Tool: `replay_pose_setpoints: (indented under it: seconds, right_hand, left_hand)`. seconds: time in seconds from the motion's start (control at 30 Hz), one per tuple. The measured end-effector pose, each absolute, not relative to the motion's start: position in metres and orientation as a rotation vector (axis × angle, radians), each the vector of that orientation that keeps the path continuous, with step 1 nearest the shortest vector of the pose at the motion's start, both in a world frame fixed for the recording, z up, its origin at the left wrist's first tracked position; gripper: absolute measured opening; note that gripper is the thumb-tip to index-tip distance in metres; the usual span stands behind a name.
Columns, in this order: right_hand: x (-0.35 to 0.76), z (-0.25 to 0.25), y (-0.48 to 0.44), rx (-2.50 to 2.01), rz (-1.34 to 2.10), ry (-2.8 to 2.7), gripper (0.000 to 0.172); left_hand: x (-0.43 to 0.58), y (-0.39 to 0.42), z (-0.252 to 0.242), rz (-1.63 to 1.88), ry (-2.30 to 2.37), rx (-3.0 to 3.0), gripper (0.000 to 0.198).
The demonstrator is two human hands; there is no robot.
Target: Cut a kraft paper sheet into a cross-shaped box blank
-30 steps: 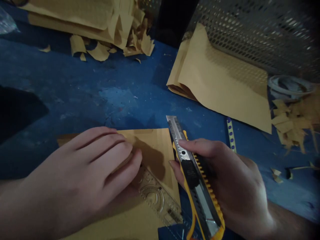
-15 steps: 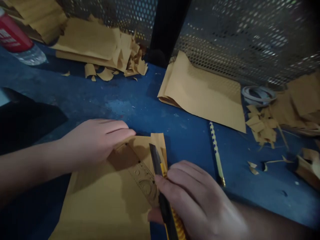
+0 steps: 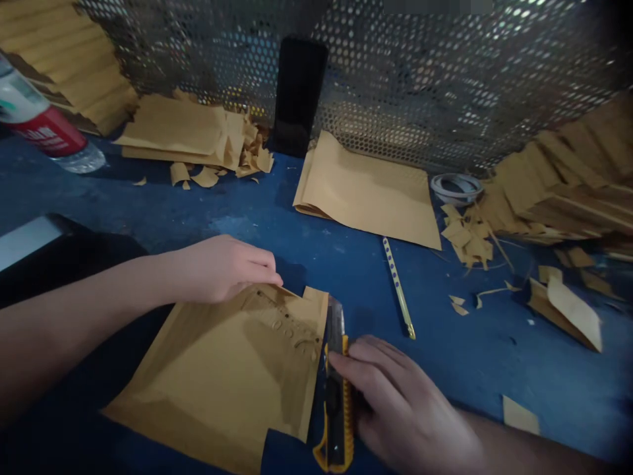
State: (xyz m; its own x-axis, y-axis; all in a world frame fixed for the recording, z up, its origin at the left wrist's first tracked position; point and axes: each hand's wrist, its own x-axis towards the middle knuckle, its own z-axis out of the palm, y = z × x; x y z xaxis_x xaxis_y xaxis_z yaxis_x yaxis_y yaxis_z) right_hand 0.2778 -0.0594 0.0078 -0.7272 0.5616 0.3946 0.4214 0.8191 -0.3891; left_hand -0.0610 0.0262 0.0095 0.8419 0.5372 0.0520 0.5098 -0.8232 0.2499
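A brown paper envelope lies on the blue table in front of me, with a clear ruler across its upper right part. My left hand presses its closed fingers on the envelope's top edge and the ruler's far end. My right hand grips a yellow utility knife, blade out, lying along the envelope's right edge. The blade tip sits near the envelope's top right corner.
A second envelope lies further back, a dotted pencil to the right of the knife. Paper scraps, envelope stacks, a tape roll, a bottle, a black phone and a perforated metal wall ring the table.
The knife came down from mid-air to the envelope's right edge. My left hand slid up to the top edge. The view pulled back and tilted up, showing more of the table.
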Motion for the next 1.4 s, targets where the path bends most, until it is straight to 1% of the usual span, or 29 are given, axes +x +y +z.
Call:
replay_pose_setpoints:
  seconds: [0.13,0.17,0.27,0.33,0.47,0.53,0.6,0.7,0.77,0.9,1.07,1.23,1.4]
  right_hand:
    - [0.298,0.004,-0.059,-0.802,0.375,-2.459,0.041]
    - [0.301,0.004,-0.058,-0.813,0.379,-2.455,0.042]
    - [0.306,0.002,-0.054,-0.834,0.398,-2.449,0.046]
    - [0.306,0.002,-0.052,-0.845,0.421,-2.439,0.046]
    - [0.307,0.003,-0.046,-0.882,0.458,-2.411,0.044]
    - [0.308,0.004,-0.043,-0.897,0.461,-2.398,0.044]
    - [0.31,0.004,-0.041,-0.906,0.469,-2.388,0.044]
    - [0.311,0.003,-0.037,-0.909,0.484,-2.391,0.045]
    - [0.311,0.002,-0.035,-0.904,0.489,-2.397,0.045]
    - [0.312,0.004,-0.032,-0.893,0.51,-2.412,0.042]
    - [0.316,0.003,-0.031,-0.881,0.483,-2.451,0.037]
    - [0.32,0.003,-0.031,-0.881,0.487,-2.472,0.031]
    - [0.319,0.002,-0.031,-0.925,0.529,-2.453,0.037]
  left_hand:
    - [-0.058,0.021,0.008,0.246,0.822,2.877,0.024]
    - [-0.056,0.017,0.009,0.283,0.859,2.909,0.026]
    - [-0.039,-0.01,0.018,0.404,0.995,3.003,0.039]
    - [-0.021,-0.036,0.023,0.422,0.984,3.033,0.037]
    - [0.003,-0.085,0.023,0.303,1.122,2.925,0.039]
    - [0.004,-0.097,0.017,0.247,1.135,2.87,0.047]
    - [0.0,-0.102,0.01,0.236,1.124,2.847,0.052]
    - [-0.005,-0.105,0.0,0.297,1.105,2.847,0.05]
    - [-0.006,-0.109,-0.005,0.308,1.101,2.844,0.051]
    - [-0.006,-0.116,-0.01,0.266,1.097,2.846,0.062]
    - [-0.008,-0.117,-0.012,0.24,1.078,2.855,0.069]
    - [-0.006,-0.116,-0.012,0.259,1.073,2.834,0.067]
    - [-0.005,-0.117,-0.011,0.287,1.096,2.786,0.066]
